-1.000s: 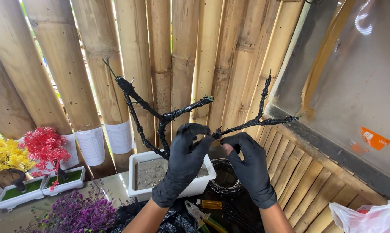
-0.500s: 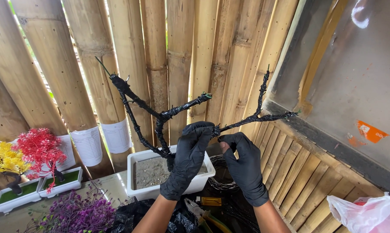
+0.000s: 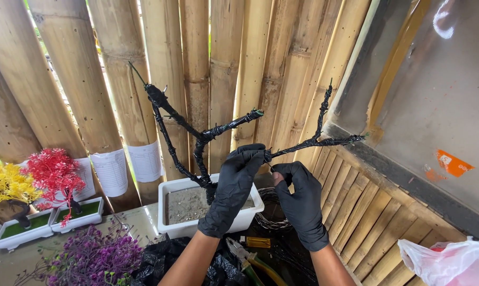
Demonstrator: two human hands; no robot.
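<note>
The black-wrapped wire tree frame (image 3: 207, 137) stands in a white rectangular planter (image 3: 170, 212) of grey fill at the counter's back edge, by the bamboo wall (image 3: 223, 63). Since a second ago it has tilted slightly rightward. The left hand (image 3: 234, 185), gloved black, keeps its grip pressed around the right branch's base; the right hand (image 3: 298, 196) pinches just below. Pliers (image 3: 239, 251) and a wire coil (image 3: 271, 209) lie beneath; small red (image 3: 54, 177) and yellow (image 3: 6, 182) model trees stand toward the left edge.

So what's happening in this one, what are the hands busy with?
A person in black gloves works on a black wrapped wire tree standing in a white rectangular pot. The left hand grips a branch where it forks rightward; the right hand pinches just below it. Pliers lie beneath, finished red and yellow trees at left.
</note>
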